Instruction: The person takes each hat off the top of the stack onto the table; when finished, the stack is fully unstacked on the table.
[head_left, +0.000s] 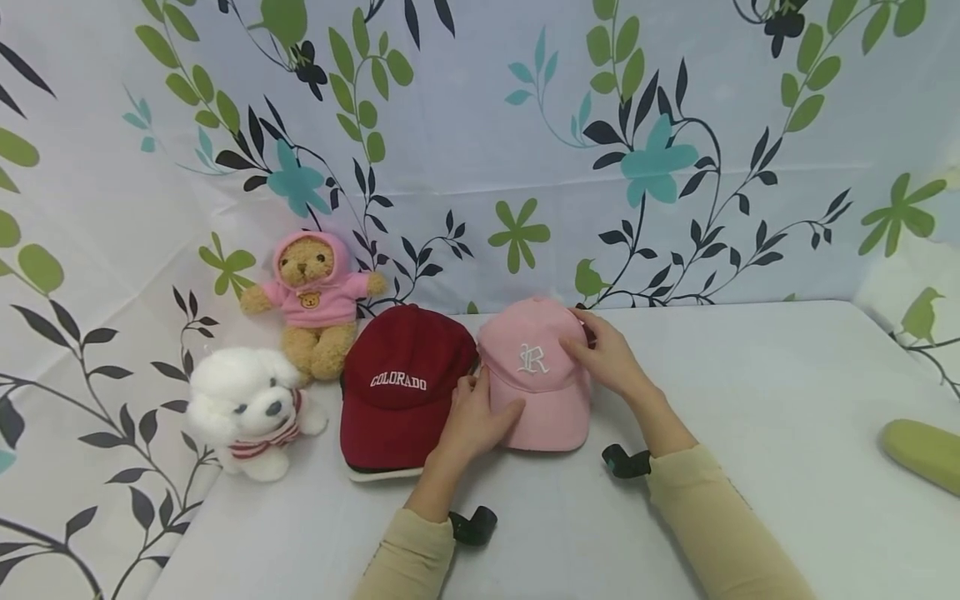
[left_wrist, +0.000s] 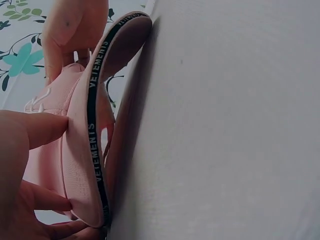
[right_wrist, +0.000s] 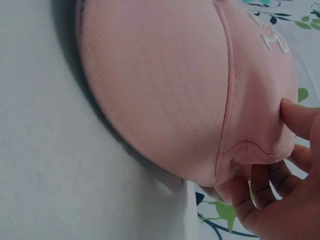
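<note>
A pink baseball cap (head_left: 536, 325) with a white embroidered R stands on the table, its brim facing me. My left hand (head_left: 474, 421) holds its left side, thumb on the brim and fingers at the edge. On the other side, my right hand (head_left: 611, 358) pinches the crown, its thumb outside and fingers curled under the rim in the right wrist view. White lettering runs along the black brim edge (left_wrist: 91, 112) in the left wrist view. Close by on the left sits a dark red cap (head_left: 397, 350) marked COLORADO.
A teddy bear (head_left: 318, 292) in a pink hoodie and a white plush dog (head_left: 251, 408) sit at the left. A pale brim-like edge (head_left: 386, 476) shows under the red cap. A green object (head_left: 926, 454) lies far right. Patterned cloth (head_left: 465, 108) hangs behind the white table (head_left: 750, 375).
</note>
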